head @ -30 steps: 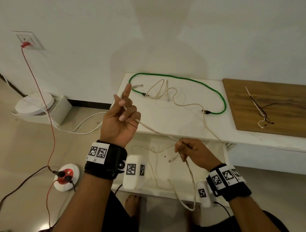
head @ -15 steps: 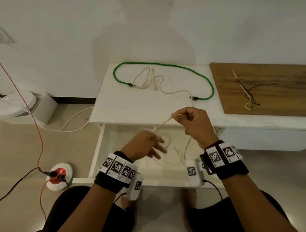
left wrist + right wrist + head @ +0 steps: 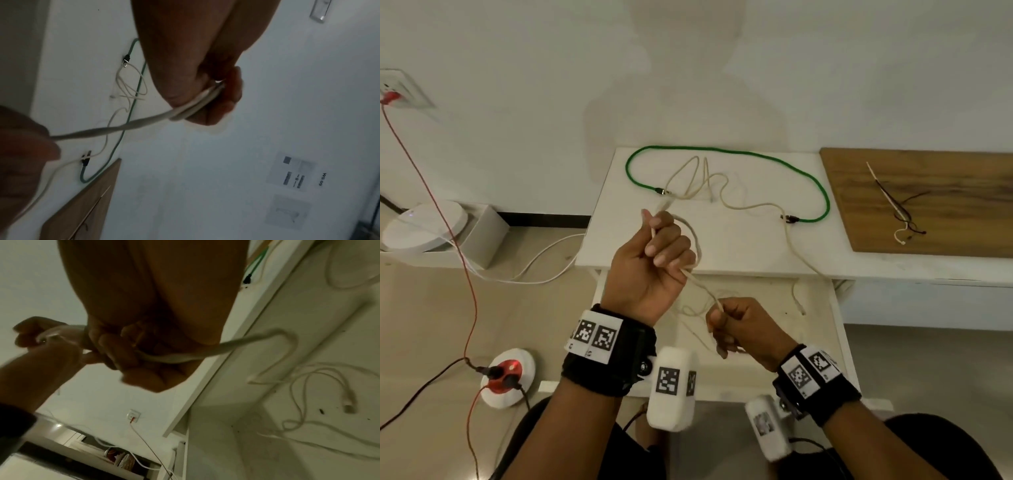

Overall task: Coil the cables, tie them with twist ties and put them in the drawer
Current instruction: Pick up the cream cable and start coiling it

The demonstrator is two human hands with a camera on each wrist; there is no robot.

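My left hand (image 3: 661, 246) is raised over the table's front edge and grips a loop of the cream cable (image 3: 697, 245), whose plug end sticks up above the fist. The cable runs taut down to my right hand (image 3: 726, 322), which pinches it over the open drawer (image 3: 832, 308). In the left wrist view the cream cable (image 3: 195, 104) passes through the curled fingers. In the right wrist view the cream cable (image 3: 170, 357) leaves the fist toward the drawer. A green cable (image 3: 726, 150) lies in a wide loop on the white table (image 3: 726, 246), with more cream cable inside it. Twist ties (image 3: 897, 209) lie on the wooden board (image 3: 945, 178).
Loose cream cable (image 3: 320, 386) lies in the drawer. Left of the table, a red cord (image 3: 431, 192) runs from a wall socket (image 3: 397, 92) to a round floor socket (image 3: 505, 371). A white round device (image 3: 424, 226) sits on a low shelf.
My left hand rose from the drawer to above the table edge with a loop of cream cable. My right hand dropped from the table edge to over the drawer.
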